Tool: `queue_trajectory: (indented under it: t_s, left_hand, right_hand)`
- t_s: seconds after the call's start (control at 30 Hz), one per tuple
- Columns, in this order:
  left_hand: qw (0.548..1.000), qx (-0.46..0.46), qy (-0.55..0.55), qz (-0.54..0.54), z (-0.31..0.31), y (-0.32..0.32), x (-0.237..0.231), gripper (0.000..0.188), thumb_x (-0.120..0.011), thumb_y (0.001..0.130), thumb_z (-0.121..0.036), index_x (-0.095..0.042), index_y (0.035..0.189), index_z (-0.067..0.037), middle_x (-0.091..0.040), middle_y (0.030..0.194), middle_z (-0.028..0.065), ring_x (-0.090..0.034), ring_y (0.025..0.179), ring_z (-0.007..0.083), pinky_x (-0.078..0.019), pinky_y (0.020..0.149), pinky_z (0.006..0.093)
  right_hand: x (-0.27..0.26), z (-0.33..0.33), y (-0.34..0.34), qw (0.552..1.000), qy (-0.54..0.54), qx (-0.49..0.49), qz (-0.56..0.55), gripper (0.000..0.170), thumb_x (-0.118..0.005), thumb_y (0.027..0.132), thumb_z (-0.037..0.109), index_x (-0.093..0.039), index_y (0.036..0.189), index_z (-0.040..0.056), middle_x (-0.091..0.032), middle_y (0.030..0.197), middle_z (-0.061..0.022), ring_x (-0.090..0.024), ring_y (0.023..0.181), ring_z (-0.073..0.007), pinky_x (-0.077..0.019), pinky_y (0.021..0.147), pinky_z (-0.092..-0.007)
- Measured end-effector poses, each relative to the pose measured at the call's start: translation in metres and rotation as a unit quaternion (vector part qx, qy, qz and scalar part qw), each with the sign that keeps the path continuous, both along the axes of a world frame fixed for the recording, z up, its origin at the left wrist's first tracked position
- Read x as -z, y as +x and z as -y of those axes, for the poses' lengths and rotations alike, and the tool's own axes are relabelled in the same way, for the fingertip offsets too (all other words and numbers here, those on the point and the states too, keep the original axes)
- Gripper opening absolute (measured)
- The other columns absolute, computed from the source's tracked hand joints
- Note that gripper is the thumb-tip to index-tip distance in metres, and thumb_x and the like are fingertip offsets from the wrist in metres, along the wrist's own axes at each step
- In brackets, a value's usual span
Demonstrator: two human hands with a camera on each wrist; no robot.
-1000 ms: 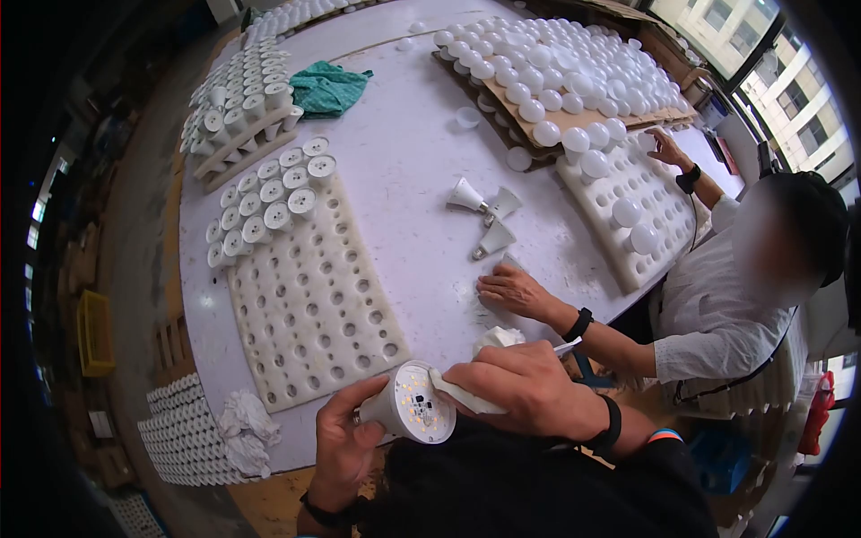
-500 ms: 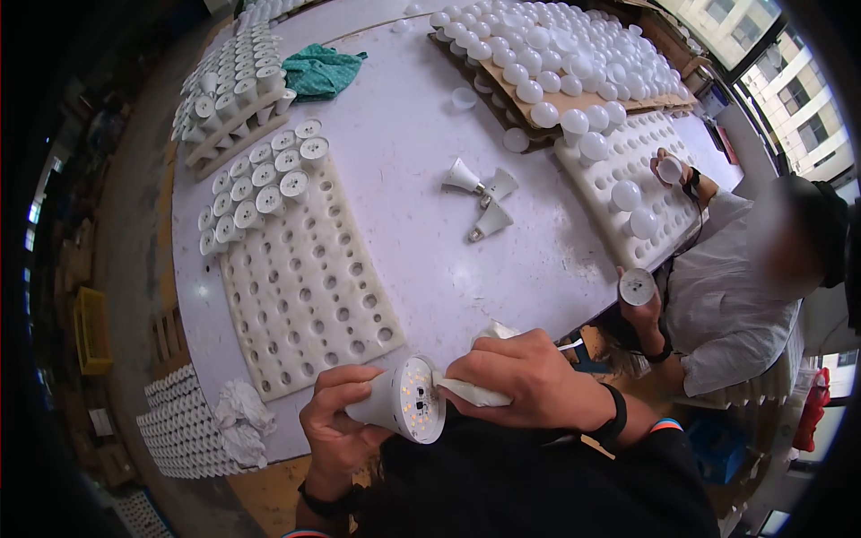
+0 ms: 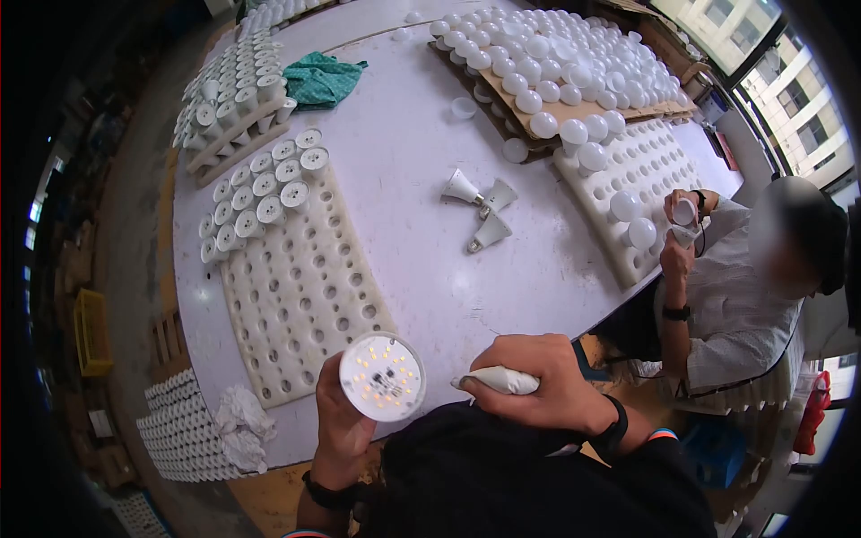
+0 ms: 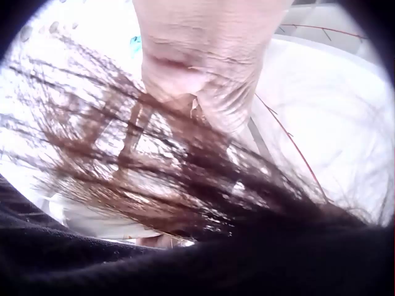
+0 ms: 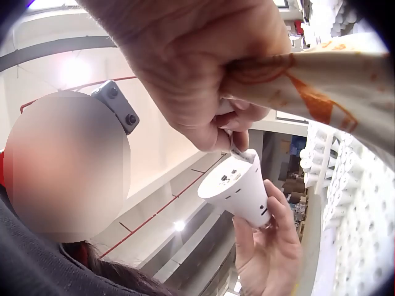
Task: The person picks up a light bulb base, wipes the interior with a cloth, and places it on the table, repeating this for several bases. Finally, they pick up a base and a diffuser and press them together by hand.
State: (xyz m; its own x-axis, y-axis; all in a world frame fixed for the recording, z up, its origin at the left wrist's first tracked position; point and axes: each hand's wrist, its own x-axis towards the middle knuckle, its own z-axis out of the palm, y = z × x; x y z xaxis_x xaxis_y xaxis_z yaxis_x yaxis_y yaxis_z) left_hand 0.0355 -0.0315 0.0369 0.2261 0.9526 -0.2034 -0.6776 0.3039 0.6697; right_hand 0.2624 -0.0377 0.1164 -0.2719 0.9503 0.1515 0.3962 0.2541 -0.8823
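My left hand [image 3: 343, 421] grips an LED bulb housing [image 3: 383, 377], a white cone whose round face carries yellow LED chips and dark parts. That face points up toward the head camera. My right hand [image 3: 547, 381] squeezes a white, tapered paste bag [image 3: 508, 380] with orange print. In the head view a small gap separates the bag's tip from the housing's rim; in the right wrist view the tip overlaps the rim of the housing [image 5: 237, 185]. Hair hides most of the left wrist view, with only part of the left hand [image 4: 200, 55] showing.
A foam tray [image 3: 305, 296] holds several housings at its far end. Three loose bulb housings [image 3: 484, 211] lie mid-table. Opaque domes [image 3: 574, 67] crowd cardboard at the back, beside another foam tray [image 3: 628, 179]. At right, a person [image 3: 740, 287] holds a dome against a housing.
The housing has turned to face upward, and my right hand with the bag has shifted slightly right, off the rim. The other person picked up a housing and a dome and brought them together.
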Motion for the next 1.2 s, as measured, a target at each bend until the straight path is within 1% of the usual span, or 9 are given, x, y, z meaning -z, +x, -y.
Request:
queue_trajectory:
  t_s: [0.13, 0.3, 0.37, 0.67, 0.77, 0.87, 1.0, 1.07, 1.2]
  left_hand:
    - [0.978, 0.123, -0.077, 0.152, -0.02, -0.002, 0.046, 0.047, -0.055, 0.084, -0.034, -0.042, 0.118, -0.005, -0.055, 0.104, 0.0095, -0.056, 0.092, 0.0205, -0.0505, 0.073, 0.0307]
    - [0.956, 0.17, -0.144, 0.189, -0.045, 0.038, 0.069, 0.038, -0.05, 0.088, -0.031, -0.044, 0.115, -0.005, -0.055, 0.096, 0.0079, -0.056, 0.083, 0.0182, -0.0505, 0.07, 0.0267]
    - [0.967, 0.188, -0.154, 0.072, -0.058, 0.054, 0.082, 0.035, -0.048, 0.089, -0.027, -0.045, 0.114, -0.003, -0.055, 0.098, 0.0077, -0.056, 0.084, 0.0172, -0.0506, 0.072, 0.0273]
    - [0.931, 0.286, -0.185, -0.133, -0.104, 0.122, 0.181, 0.04, -0.054, 0.086, -0.02, -0.043, 0.119, -0.002, -0.052, 0.1, 0.0079, -0.056, 0.083, 0.0163, -0.049, 0.074, 0.0278]
    - [0.939, 0.253, -0.161, -0.167, -0.118, 0.144, 0.197, 0.039, -0.055, 0.085, -0.014, -0.043, 0.121, -0.004, -0.052, 0.102, 0.0075, -0.055, 0.085, 0.0164, -0.0493, 0.074, 0.0279]
    - [0.913, 0.205, 0.051, -0.349, -0.126, 0.154, 0.201, 0.043, -0.055, 0.081, -0.005, -0.045, 0.122, -0.008, -0.049, 0.108, 0.0084, -0.056, 0.089, 0.0155, -0.0514, 0.072, 0.0264]
    - [0.916, 0.107, 0.064, -0.382, -0.142, 0.12, 0.178, 0.036, -0.054, 0.082, -0.007, -0.048, 0.118, -0.005, -0.053, 0.102, 0.0098, -0.058, 0.083, 0.0157, -0.0519, 0.068, 0.0258]
    - [0.958, 0.062, -0.014, -0.279, -0.164, 0.077, 0.16, 0.029, -0.052, 0.084, -0.009, -0.051, 0.112, -0.001, -0.058, 0.092, 0.0102, -0.06, 0.077, 0.0162, -0.0518, 0.064, 0.025]
    - [0.942, -0.199, -0.062, -0.264, -0.224, -0.004, 0.169, 0.022, -0.052, 0.085, -0.009, -0.052, 0.105, -0.001, -0.056, 0.088, 0.0075, -0.056, 0.068, 0.0148, -0.0481, 0.057, 0.0255]
  right_hand:
    - [0.005, 0.001, 0.01, 0.992, -0.047, 0.09, -0.069, 0.011, -0.064, 0.077, 0.011, -0.062, 0.086, 0.0041, -0.061, 0.072, -0.0072, -0.059, 0.059, -0.0174, -0.0455, 0.053, -0.0265]
    - [0.011, 0.001, 0.027, 0.987, -0.047, 0.132, -0.078, 0.019, -0.064, 0.078, 0.013, -0.061, 0.096, 0.0057, -0.062, 0.08, -0.0084, -0.06, 0.063, -0.0162, -0.0465, 0.056, -0.0261]
    - [0.014, 0.002, 0.036, 0.986, -0.047, 0.142, -0.075, 0.02, -0.064, 0.078, 0.013, -0.061, 0.096, 0.0062, -0.062, 0.081, -0.0087, -0.06, 0.064, -0.017, -0.0468, 0.057, -0.0262]
    - [0.032, -0.007, 0.053, 0.979, -0.063, 0.193, -0.016, 0.019, -0.067, 0.074, 0.011, -0.065, 0.092, 0.0063, -0.065, 0.081, -0.009, -0.062, 0.066, -0.0174, -0.0481, 0.06, -0.0248]
    - [0.034, -0.019, 0.051, 0.978, -0.084, 0.188, -0.018, 0.02, -0.068, 0.073, 0.009, -0.065, 0.093, 0.0054, -0.065, 0.081, -0.0085, -0.062, 0.067, -0.0151, -0.0481, 0.06, -0.0241]
    - [0.033, -0.03, 0.044, 0.971, -0.107, 0.216, -0.009, 0.018, -0.066, 0.073, 0.006, -0.065, 0.09, 0.0024, -0.064, 0.077, -0.0077, -0.06, 0.066, -0.0118, -0.0463, 0.061, -0.0227]
    - [0.043, -0.047, 0.036, 0.973, -0.131, 0.19, -0.028, 0.019, -0.067, 0.072, 0.005, -0.065, 0.091, 0.0024, -0.065, 0.078, -0.0082, -0.061, 0.067, -0.0118, -0.047, 0.061, -0.0228]
    - [0.049, -0.055, 0.031, 0.976, -0.134, 0.168, -0.045, 0.02, -0.066, 0.072, 0.003, -0.065, 0.092, 0.0028, -0.065, 0.079, -0.0085, -0.061, 0.068, -0.0122, -0.048, 0.061, -0.023]
    - [0.057, -0.071, 0.021, 0.979, -0.132, 0.138, -0.066, 0.021, -0.064, 0.074, 0.001, -0.065, 0.094, 0.0038, -0.065, 0.08, -0.008, -0.062, 0.069, -0.0124, -0.0492, 0.062, -0.0233]
